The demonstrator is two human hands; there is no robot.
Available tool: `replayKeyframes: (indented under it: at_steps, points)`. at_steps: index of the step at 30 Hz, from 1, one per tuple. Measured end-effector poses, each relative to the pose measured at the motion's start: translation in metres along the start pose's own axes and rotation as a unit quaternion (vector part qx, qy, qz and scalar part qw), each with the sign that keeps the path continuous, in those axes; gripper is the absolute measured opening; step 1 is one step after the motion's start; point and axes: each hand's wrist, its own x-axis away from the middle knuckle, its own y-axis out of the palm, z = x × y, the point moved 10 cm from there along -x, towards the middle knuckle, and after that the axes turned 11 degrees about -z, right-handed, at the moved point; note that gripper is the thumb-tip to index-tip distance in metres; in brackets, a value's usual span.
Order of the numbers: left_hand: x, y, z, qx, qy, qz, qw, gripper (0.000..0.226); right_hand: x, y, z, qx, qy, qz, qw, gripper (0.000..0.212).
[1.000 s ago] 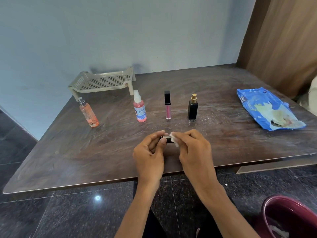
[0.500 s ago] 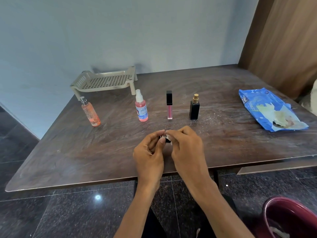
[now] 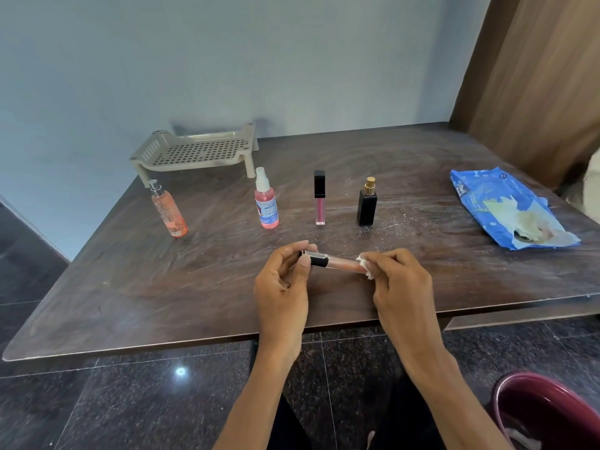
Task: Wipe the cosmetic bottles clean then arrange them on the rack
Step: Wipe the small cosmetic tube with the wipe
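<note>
Your left hand [image 3: 281,289] has its grip pinched on the black-capped end of a lip gloss tube [image 3: 339,263], with the thumb in front and the fingers curled behind it. Your right hand [image 3: 402,287] has its grip closed round a scrap of white wipe [image 3: 366,268], which is pressed against the tube's other, peach-coloured end. The tube lies roughly level between your two hands, over the near part of the counter [image 3: 130,287].

Beyond it, four more bottles stand in a loose row. From the left they are an orange spray bottle [image 3: 168,211], a pink spray bottle [image 3: 267,203] with a white nozzle, a pink lip gloss [image 3: 319,199] with a black cap, and a black perfume bottle [image 3: 367,204] with a gold top. The beige perforated rack [image 3: 194,152] sits at the far left corner, by the wall. A blue pack of wipes [image 3: 487,203] lies open near the right edge, well apart from the bottles. A maroon bin [image 3: 548,414] stands on the floor at your lower right.
</note>
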Motion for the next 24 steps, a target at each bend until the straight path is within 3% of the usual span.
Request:
replayKeyframes:
  at_steps: [13,24]
  points:
    - [0.0,-0.005,-0.011,0.037,-0.047,0.065,0.996,0.018,0.005,-0.003,-0.003,0.007,-0.01,0.013,1.0,0.019]
    - [-0.001,-0.001,-0.006,0.066,-0.03,0.022,0.997,0.016,-0.015,0.036,-0.06,-0.011,-0.094,-0.046,0.994,0.02]
